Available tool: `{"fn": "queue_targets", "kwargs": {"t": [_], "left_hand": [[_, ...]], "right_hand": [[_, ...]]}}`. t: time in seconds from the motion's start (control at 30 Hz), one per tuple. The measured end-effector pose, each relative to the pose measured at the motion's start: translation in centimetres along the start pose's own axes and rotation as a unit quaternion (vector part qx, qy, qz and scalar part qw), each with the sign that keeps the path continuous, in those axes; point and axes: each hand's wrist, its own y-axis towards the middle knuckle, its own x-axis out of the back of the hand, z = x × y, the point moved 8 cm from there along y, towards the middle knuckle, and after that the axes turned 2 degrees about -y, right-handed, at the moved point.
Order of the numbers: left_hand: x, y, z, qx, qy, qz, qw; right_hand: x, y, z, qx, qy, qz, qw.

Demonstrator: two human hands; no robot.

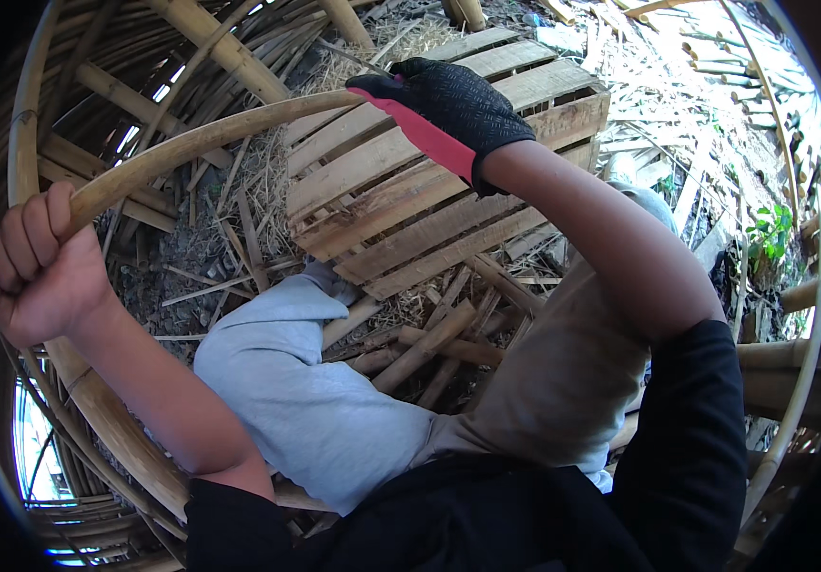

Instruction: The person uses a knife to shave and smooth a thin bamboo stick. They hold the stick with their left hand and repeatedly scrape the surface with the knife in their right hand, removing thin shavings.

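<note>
A long, curved bamboo strip [210, 138] arches between my two hands above the ground. My bare left hand [39, 257] is wrapped in a fist round its near-left end. At the strip's far end, my right hand [448, 110], in a black textured glove with a red edge, is closed against it. A thin grey blade-like piece [358, 60] juts left from the gloved fingers; I cannot tell whether it is a knife. The far tip of the strip is hidden by the glove. Below the right hand lies a slatted wooden pallet [382, 195].
Bamboo poles [224, 52] and woven strips surround me on the left. Cut bamboo pieces [429, 343] lie between my bent legs. Straw and shavings [253, 195] litter the ground. More bamboo [725, 57] is stacked at the far right, near a small green plant [770, 234].
</note>
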Motion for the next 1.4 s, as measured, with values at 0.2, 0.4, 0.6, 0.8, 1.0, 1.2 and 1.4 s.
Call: {"fn": "queue_targets", "kwargs": {"t": [0.2,0.4,0.6,0.8,1.0,1.2,1.4], "left_hand": [[-3.4,-7.8,-1.9,-0.095,0.018,-0.094,0.991],[-4.6,-14.0,-0.2,-0.165,0.089,-0.223,0.957],[-3.3,-16.3,1.2,-0.151,0.128,-0.239,0.951],[-3.1,-17.4,3.8,-0.116,0.147,-0.247,0.951],[-4.7,-16.7,6.5,-0.074,0.132,-0.187,0.971],[-5.1,-16.9,7.8,-0.016,0.114,-0.192,0.975],[-4.1,-17.0,10.1,0.172,0.338,-0.113,0.918]], "right_hand": [[-3.5,-0.9,2.6,0.102,0.119,-0.047,0.986],[-7.8,-3.3,4.9,0.201,0.085,-0.012,0.976],[-9.9,-2.4,2.2,-0.061,0.164,0.140,0.975],[-6.0,-2.9,3.5,-0.018,0.248,0.147,0.957],[-9.1,-4.4,6.2,0.138,0.180,0.079,0.971],[-10.6,-3.6,7.5,0.229,0.118,-0.015,0.966],[-9.7,-1.6,5.9,0.159,0.128,-0.037,0.978]]}}
